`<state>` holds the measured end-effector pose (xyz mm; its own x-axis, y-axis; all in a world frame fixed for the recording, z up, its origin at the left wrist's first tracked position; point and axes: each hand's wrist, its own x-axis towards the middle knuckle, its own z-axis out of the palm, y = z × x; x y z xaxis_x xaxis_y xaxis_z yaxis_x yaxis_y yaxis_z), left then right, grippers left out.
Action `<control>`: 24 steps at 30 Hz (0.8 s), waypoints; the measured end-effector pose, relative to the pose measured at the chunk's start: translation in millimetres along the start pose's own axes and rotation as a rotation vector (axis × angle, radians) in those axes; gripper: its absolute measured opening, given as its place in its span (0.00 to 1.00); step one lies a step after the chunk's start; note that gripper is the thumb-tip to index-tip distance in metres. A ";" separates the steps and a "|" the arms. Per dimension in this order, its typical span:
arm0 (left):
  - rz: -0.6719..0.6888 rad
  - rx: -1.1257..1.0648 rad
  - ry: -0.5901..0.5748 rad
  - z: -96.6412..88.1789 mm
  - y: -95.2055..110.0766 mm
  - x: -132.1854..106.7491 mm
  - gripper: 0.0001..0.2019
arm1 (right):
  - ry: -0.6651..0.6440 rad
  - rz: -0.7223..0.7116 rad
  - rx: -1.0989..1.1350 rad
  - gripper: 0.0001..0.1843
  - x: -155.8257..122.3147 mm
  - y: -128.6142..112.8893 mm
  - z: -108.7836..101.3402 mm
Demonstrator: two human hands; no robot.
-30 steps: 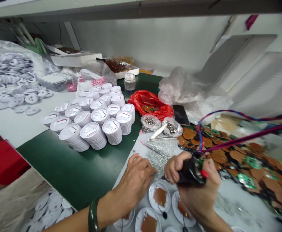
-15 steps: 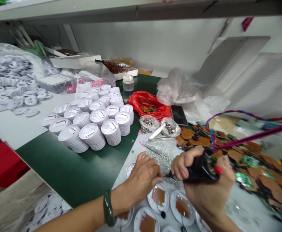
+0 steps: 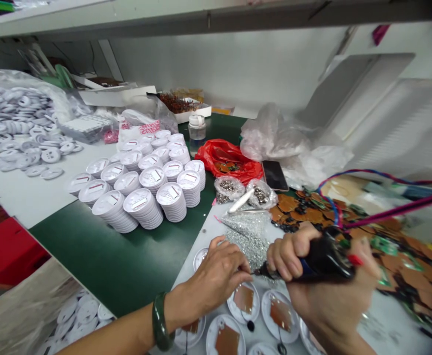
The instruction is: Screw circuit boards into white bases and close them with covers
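My right hand (image 3: 323, 286) is wrapped round a black electric screwdriver (image 3: 321, 259) with a red switch, its tip pointing left. My left hand (image 3: 221, 273), with a green bangle (image 3: 160, 320) on the wrist, holds thumb and fingertips pinched at the screwdriver's tip; whatever lies between them is too small to make out. Just below the hands lie several round white plastic housings (image 3: 229, 323), each with a brown circuit board (image 3: 281, 314) inside and some with a black part on a wire. Behind the fingers spreads a heap of small silvery screws (image 3: 247, 239).
Stacks of white round covers (image 3: 142, 204) stand on the green mat (image 3: 134, 266). Farther back are a red bag (image 3: 225, 153), small bags of metal parts (image 3: 229, 187), white tweezers (image 3: 242, 199) and a phone (image 3: 275, 175). Circuit boards (image 3: 401, 266) cover the right; a shelf (image 3: 208, 19) hangs overhead.
My right hand and the screwdriver have shifted slightly right, drawing the cord along. My left hand stays pinched at the tip, moved only a little.
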<state>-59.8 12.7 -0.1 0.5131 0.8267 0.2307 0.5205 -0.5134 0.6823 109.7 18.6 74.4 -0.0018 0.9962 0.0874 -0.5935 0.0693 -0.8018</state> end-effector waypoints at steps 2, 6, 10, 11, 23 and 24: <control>-0.001 -0.010 0.001 0.0 0.5 -0.2 0.04 | 0.005 -0.001 0.005 0.31 -0.3 -0.5 0.1; -0.017 -0.040 0.010 1.2 -0.5 -0.4 0.05 | 0.007 -0.017 0.002 0.31 -0.4 -2.2 1.9; -0.003 -0.062 -0.007 0.5 -0.1 -0.9 0.05 | -0.008 -0.011 -0.001 0.31 -1.4 -3.7 3.0; 0.006 -0.062 -0.013 0.5 0.2 -1.1 0.05 | -0.010 -0.008 0.001 0.31 -2.1 -4.1 3.4; 0.042 0.061 -0.053 -8.2 9.1 -28.3 0.12 | -0.048 0.032 -0.027 0.30 -8.9 0.4 6.4; 0.071 0.094 -0.052 -8.5 10.6 -33.4 0.13 | -0.061 0.038 -0.035 0.29 -9.8 3.2 5.0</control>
<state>-77.2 -18.4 5.3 0.5844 0.7757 0.2384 0.5419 -0.5917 0.5968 103.8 8.9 73.9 -0.0738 0.9930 0.0917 -0.5632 0.0344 -0.8256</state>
